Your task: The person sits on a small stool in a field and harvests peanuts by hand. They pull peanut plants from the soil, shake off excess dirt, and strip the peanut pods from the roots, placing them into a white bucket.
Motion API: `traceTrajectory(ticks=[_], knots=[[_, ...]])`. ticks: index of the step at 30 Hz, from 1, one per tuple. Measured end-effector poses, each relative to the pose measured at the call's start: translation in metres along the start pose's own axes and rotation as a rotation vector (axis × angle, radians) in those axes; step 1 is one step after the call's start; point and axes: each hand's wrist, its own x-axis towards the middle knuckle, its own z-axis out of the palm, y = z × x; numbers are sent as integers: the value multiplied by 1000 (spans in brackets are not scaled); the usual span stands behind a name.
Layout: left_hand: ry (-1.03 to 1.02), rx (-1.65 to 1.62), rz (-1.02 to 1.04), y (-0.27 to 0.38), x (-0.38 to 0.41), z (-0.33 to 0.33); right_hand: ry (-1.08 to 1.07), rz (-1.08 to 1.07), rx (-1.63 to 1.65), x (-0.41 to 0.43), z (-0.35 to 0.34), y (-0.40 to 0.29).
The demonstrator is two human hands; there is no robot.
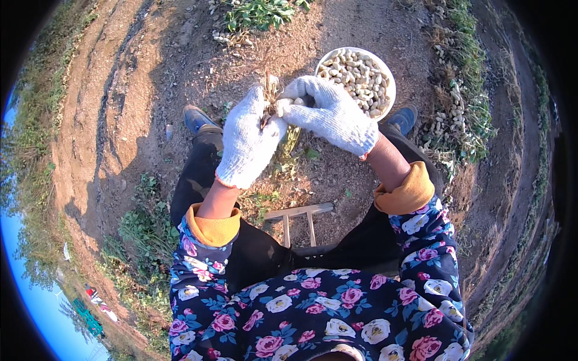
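Both hands wear white knitted gloves and meet in front of the body. My left hand (250, 135) is closed around the root end of a peanut plant (271, 92), whose yellowish stems hang below it. The thumb and fingers of my right hand (327, 110) pinch a peanut pod (284, 107) against those roots; another pale pod shows between the fingers. Just beyond my right hand stands a round white tub (393, 90) holding many unshelled peanuts (356, 76).
Uprooted peanut plants with pods (456, 108) lie in a row at the right. More leafy plants lie at the top (262, 13) and left (149, 234). A wooden frame (298, 211) is between my legs. A green machine (87, 316) and a person (99, 300) are far off at lower left.
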Motion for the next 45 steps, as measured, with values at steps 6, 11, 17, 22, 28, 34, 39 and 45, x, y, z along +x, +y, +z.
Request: traceTrajectory(ticks=[6,11,17,22,28,34,39,45], knots=[[-20,-56,-51,-7,1,4,122,-195,-99,-2,5,0],[-128,310,166,2,-4,2,38,-262,-50,-3,8,1],[-194,396,117,8,-8,9,-51,-181,-296,-3,7,-1],[-220,461,194,8,-2,9,33,-15,-1,-10,10,-1],[-157,564,257,11,0,15,-48,192,1377,-10,4,-2],[-20,-637,-375,8,6,5,319,9,403,-8,-34,-4],[91,-899,-368,3,8,-10,572,23,-630,-2,-61,24],[102,-795,-234,-10,8,-22,299,-171,-454,-2,-48,34]])
